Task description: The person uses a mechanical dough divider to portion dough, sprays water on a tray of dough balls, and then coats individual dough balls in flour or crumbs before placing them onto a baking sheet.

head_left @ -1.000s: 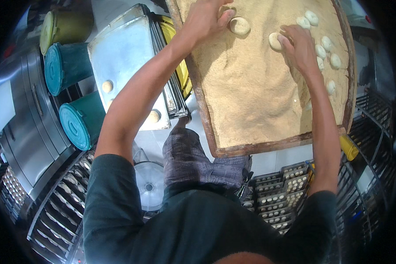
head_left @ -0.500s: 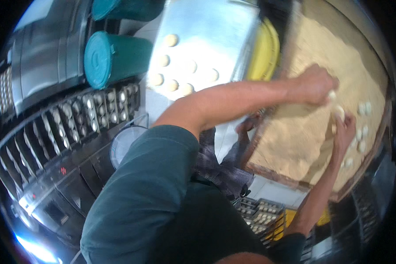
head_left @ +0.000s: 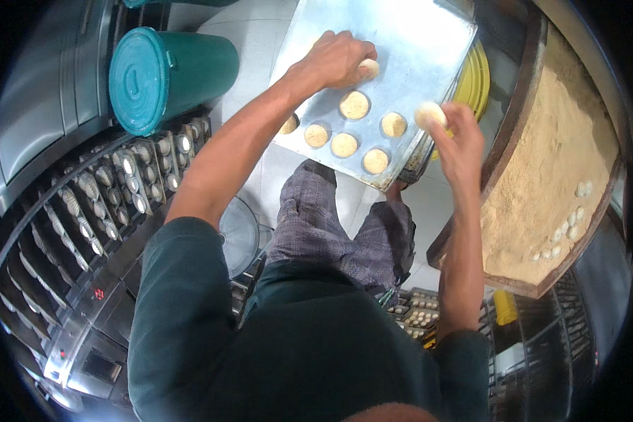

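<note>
My left hand [head_left: 341,60] grips a flattened dough round [head_left: 368,69] low over a metal baking sheet [head_left: 429,42]. My right hand [head_left: 450,133] holds another pale round [head_left: 430,114] above that sheet's right edge, slightly blurred. Several crumb-coated discs [head_left: 355,105] lie on the sheet, below and between my hands; one at the left is partly behind my forearm. To the right sits a wooden tray [head_left: 524,84] of fine tan crumbs [head_left: 548,190], with several small white dough pieces [head_left: 573,218] along its far side.
Teal lidded bins [head_left: 172,77] stand at upper left beside steel cabinets [head_left: 49,84]. Racks of filled trays [head_left: 105,197] run along the left and lower right. A yellow lid [head_left: 478,77] shows behind the sheet, and a round clear lid [head_left: 235,235] sits near my legs.
I have turned leftward from the crumb tray to the baking sheet. Both hands have moved from the crumbs to over the sheet, each carrying a dough round.
</note>
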